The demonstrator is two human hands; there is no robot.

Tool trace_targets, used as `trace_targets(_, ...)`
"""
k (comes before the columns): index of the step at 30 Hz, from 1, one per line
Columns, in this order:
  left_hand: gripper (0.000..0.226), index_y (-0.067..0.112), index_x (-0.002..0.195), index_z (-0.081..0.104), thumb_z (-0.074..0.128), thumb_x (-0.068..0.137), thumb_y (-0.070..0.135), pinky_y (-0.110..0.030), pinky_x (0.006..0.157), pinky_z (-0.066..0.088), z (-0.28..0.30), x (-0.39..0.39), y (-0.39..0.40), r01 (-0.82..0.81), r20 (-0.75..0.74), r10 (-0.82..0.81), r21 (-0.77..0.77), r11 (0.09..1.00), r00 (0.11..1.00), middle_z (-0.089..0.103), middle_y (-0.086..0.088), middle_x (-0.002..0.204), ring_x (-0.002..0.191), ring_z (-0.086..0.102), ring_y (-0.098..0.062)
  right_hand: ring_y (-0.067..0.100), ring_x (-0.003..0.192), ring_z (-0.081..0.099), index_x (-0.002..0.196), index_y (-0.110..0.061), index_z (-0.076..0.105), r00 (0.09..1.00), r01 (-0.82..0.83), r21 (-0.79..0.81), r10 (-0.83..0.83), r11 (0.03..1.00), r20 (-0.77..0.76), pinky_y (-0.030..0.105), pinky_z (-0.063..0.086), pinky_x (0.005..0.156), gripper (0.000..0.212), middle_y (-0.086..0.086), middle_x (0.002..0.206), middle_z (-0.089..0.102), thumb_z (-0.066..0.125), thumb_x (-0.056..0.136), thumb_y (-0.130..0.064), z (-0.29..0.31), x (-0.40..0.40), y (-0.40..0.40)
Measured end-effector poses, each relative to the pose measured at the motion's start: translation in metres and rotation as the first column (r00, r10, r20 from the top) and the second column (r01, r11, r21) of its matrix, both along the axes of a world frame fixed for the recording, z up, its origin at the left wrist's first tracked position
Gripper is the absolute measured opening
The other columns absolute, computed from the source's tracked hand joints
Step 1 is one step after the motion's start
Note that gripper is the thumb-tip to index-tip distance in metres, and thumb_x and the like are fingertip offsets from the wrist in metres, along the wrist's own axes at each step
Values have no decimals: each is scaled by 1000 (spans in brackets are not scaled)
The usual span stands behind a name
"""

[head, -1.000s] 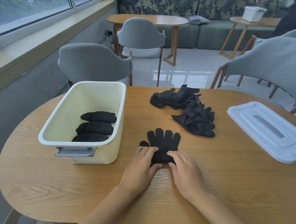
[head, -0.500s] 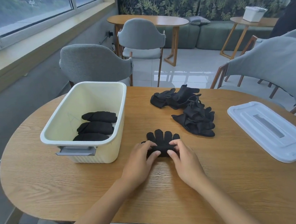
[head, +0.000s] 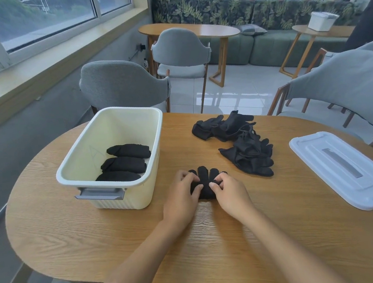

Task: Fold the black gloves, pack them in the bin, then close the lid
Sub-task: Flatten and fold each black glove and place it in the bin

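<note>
A black glove (head: 204, 181) lies on the wooden table (head: 76, 240) in front of me, its cuff end rolled up toward the fingers. My left hand (head: 182, 198) pinches the roll's left side and my right hand (head: 230, 192) pinches its right side, fingers curled over the fabric. Only the glove's fingertips stick out beyond my hands. The cream bin (head: 110, 126) stands open at the left with three rolled gloves (head: 123, 164) inside. A pile of loose black gloves (head: 238, 142) lies behind and to the right. The white lid (head: 345, 168) rests flat at the table's right edge.
Grey chairs (head: 124, 83) stand behind the bin and at the right (head: 345, 85). Further back are another wooden table (head: 192, 30), a green sofa and a small side table carrying a white box (head: 322, 21).
Both hands moved forward from the glove's cuff, rolling it up toward its fingers. Flat a second ago, the glove is now a short roll with less of it showing.
</note>
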State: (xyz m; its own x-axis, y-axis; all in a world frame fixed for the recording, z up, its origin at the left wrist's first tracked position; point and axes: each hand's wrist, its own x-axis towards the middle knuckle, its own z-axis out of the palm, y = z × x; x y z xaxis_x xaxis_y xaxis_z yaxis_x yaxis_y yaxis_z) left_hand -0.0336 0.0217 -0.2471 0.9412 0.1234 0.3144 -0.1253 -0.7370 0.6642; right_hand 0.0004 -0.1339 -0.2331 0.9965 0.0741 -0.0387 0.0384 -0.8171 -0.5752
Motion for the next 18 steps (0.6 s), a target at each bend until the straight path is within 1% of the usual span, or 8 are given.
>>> trace_targets(3,14,20,104,75,66,95,24,-26,72,52,-5,-2,-2,19,67,-25,92,996,997,62,13,105,94,57,-5,13,90,55,109,-23,59,996,5,19,-6,1000,89,34,49,85,17,-8,95,56,59,97,-35,-6,-3,0)
trace_targets(5,17,18,107,77,65,96,21,-30,73,53,-10,-4,-3,33,104,-53,183,983,993,67,10,104,98,58,-11,10,93,54,114,-23,58,987,-1,61,-9,998,159,30,48,86,19,-8,101,54,61,97,-32,-9,-9,-1)
trace_targets(6,19,18,111,76,65,96,21,-32,73,55,-13,-6,-2,38,112,-63,218,975,992,69,9,107,101,59,-13,10,97,53,115,-21,59,973,-19,51,7,998,230,29,48,86,20,-8,104,55,61,97,-30,-11,-13,-2)
trace_targets(8,27,17,121,72,64,96,26,-32,78,56,-14,-11,0,60,89,-88,272,960,992,68,8,116,107,59,-14,12,104,53,115,-17,63,906,-72,-66,93,995,413,28,47,90,20,-6,110,57,62,95,-21,-15,-22,-5)
trace_targets(10,40,17,133,64,64,95,32,-28,90,53,-15,-15,2,111,48,-131,300,948,990,63,7,129,118,54,-13,15,115,52,118,-14,66,836,-126,-198,212,972,507,30,46,99,29,-3,119,59,62,90,-11,-20,-30,-10)
trace_targets(13,52,18,145,52,61,96,36,-24,104,42,-15,-18,6,168,-1,-175,290,942,985,53,9,142,130,44,-10,20,130,48,129,-11,63,813,-194,-323,336,926,475,37,42,109,47,2,133,58,62,83,-4,-27,-37,-16)
trace_targets(15,53,19,146,49,60,97,34,-23,106,40,-15,-18,8,174,4,-184,290,941,983,51,9,143,131,42,-9,23,132,48,135,-9,60,810,-201,-387,374,900,451,39,42,110,55,4,138,57,61,81,-2,-29,-37,-17)
trace_targets(18,52,18,145,50,61,95,30,-23,105,41,-16,-16,8,184,6,-193,276,943,981,52,10,141,130,42,-8,22,127,53,136,-8,59,812,-207,-406,388,890,436,37,43,109,56,5,134,61,64,80,1,-26,-31,-14)
